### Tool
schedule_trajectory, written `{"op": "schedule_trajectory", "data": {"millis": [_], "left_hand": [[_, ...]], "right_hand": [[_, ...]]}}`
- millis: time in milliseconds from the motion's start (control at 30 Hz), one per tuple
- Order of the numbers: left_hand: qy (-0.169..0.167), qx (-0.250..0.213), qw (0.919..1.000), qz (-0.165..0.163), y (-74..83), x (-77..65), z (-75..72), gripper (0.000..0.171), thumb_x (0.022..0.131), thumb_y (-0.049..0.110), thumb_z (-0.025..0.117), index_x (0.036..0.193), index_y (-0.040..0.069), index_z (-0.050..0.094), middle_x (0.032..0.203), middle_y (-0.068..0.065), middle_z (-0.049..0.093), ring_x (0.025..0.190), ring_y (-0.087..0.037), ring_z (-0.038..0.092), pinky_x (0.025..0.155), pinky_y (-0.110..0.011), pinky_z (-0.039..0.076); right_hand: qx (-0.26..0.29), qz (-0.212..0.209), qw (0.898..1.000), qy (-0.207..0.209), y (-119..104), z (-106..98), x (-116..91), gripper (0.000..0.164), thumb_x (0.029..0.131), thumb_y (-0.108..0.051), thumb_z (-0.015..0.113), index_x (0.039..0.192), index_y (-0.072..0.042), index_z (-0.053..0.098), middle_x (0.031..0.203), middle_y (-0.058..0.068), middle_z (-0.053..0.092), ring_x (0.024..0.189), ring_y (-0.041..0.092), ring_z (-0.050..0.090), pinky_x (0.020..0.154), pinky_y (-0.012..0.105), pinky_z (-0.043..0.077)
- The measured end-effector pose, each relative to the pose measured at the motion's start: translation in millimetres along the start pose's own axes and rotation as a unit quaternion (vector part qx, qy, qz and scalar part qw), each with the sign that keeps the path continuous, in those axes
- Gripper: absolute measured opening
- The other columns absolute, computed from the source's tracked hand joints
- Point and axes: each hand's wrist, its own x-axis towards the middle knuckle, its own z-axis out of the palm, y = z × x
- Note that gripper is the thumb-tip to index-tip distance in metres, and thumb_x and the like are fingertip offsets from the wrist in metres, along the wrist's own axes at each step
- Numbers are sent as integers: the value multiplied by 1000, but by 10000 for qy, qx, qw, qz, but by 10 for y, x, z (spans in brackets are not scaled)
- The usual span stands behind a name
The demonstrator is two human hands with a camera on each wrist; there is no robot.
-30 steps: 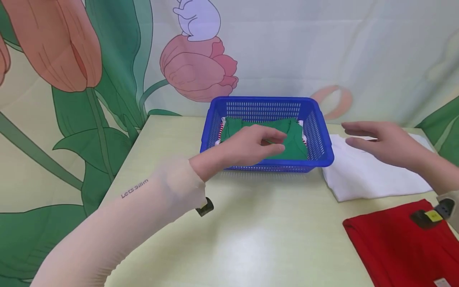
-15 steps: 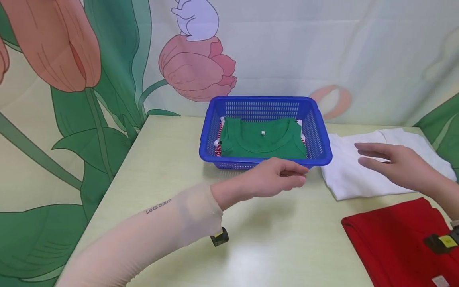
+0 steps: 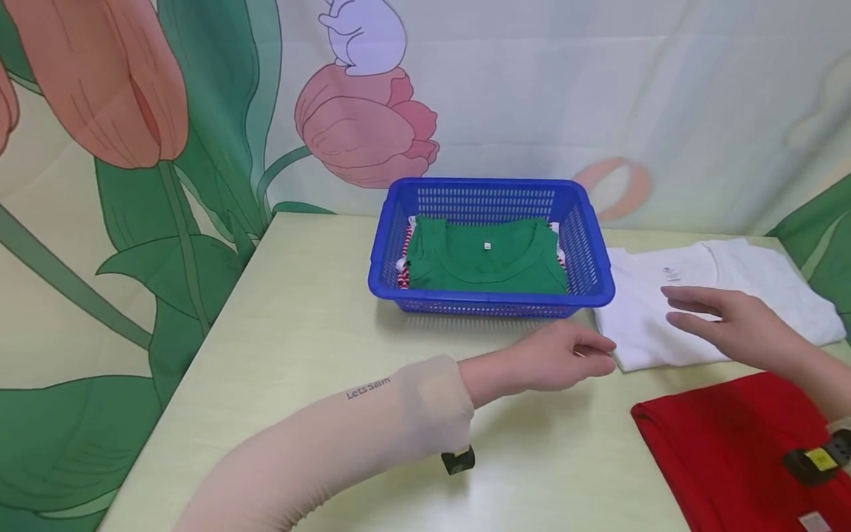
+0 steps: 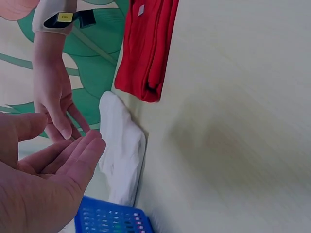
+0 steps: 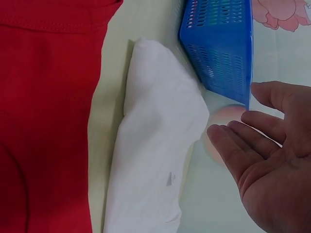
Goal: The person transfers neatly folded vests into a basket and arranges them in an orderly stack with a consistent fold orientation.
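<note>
My left hand (image 3: 541,358) hovers over the table in front of the blue basket (image 3: 492,299), its fingers relaxed and holding nothing. To the right, my right hand (image 3: 738,321) hangs above the front part of a folded white shirt (image 3: 751,258), thumb and fingers apart with nothing between them. Nearer to me lies a folded red garment (image 3: 711,436), partly under the right wrist in the head view. Inside the basket a folded green shirt (image 3: 492,262) rests on top of red-and-white striped cloth (image 3: 404,277). The right wrist view shows the white shirt (image 5: 150,126) between the red garment (image 5: 48,116) and the basket (image 5: 218,63).
The pale table (image 3: 286,295) carries the basket near its back edge. Behind it hangs a curtain (image 3: 532,89) printed with tulips and a white animal. Dark wrist cameras (image 3: 459,459) sit under both wrists.
My left hand has moved from above the basket toward me and to the right, uncovering the green shirt. My right hand has come lower and slightly nearer, still over the white shirt.
</note>
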Motion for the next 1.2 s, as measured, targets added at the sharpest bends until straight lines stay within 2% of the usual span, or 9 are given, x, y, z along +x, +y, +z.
{"op": "schedule_trajectory", "data": {"millis": [67, 167, 267, 367, 500, 667, 833, 967, 1200], "left_hand": [[105, 11, 9999, -29, -5, 59, 59, 40, 106, 29, 67, 143, 12, 70, 138, 5, 72, 119, -4, 67, 91, -12, 51], [321, 23, 9994, -103, -13, 143, 145, 41, 106, 29, 66, 143, 12, 69, 136, 5, 73, 120, -5, 67, 92, -11, 50], [474, 369, 9981, -123, -21, 219, 224, 44, 107, 29, 64, 147, 12, 66, 139, 5, 72, 123, -5, 67, 94, -11, 50], [486, 1230, 9912, -42, -31, 290, 290, 46, 109, 31, 60, 151, 14, 62, 144, 5, 68, 127, -6, 66, 98, -12, 49], [443, 2327, 9715, 102, -56, 383, 361, 47, 111, 32, 58, 155, 17, 57, 150, 7, 63, 136, -7, 59, 110, -16, 45], [360, 3018, 9527, 100, -84, 490, 433, 49, 110, 34, 59, 157, 22, 55, 158, 9, 56, 147, -6, 48, 118, -20, 39], [356, 3424, 9388, 107, -91, 574, 477, 48, 110, 33, 60, 157, 23, 56, 159, 7, 55, 147, -7, 48, 118, -23, 41], [388, 3402, 9396, -6, -111, 611, 500, 49, 110, 33, 60, 157, 20, 55, 158, 7, 55, 147, -8, 49, 118, -22, 41], [571, 2774, 9589, -165, -156, 662, 521, 48, 109, 33, 62, 154, 16, 58, 150, 7, 63, 141, -7, 54, 116, -18, 41]], "right_hand": [[-31, 2, 10000, 20, 39, 16, -4, 62, 106, -35, 68, 153, 3, 53, 150, 30, 57, 133, 53, 58, 86, 10, 52], [-127, 99, 9999, 22, 117, 37, -12, 63, 107, -34, 67, 153, 6, 51, 150, 33, 55, 134, 56, 56, 96, 39, 62], [-255, 272, 9993, -8, 220, 48, -19, 65, 108, -33, 66, 155, 8, 47, 151, 37, 51, 135, 59, 51, 98, 66, 56], [-386, 426, 9983, 1, 338, 38, -27, 67, 107, -32, 66, 156, 9, 44, 151, 41, 48, 136, 62, 46, 98, 69, 54], [-560, 512, 9971, 103, 491, 7, -41, 67, 107, -29, 67, 155, 11, 43, 149, 44, 46, 135, 65, 43, 98, 72, 53], [-741, 606, 9949, 312, 642, -29, -48, 64, 105, -24, 68, 151, 15, 45, 147, 47, 44, 131, 66, 44, 96, 74, 52], [-795, 802, 9931, 310, 748, -68, -36, 66, 105, -26, 67, 151, 15, 43, 148, 48, 41, 129, 67, 46, 93, 71, 55], [-822, 882, 9922, 320, 838, -91, -17, 66, 106, -26, 66, 151, 16, 43, 147, 49, 40, 128, 67, 46, 93, 71, 55], [-940, 895, 9906, 436, 1047, -152, -8, 64, 108, -27, 62, 148, 19, 43, 143, 51, 42, 128, 67, 42, 97, 77, 47]]}}
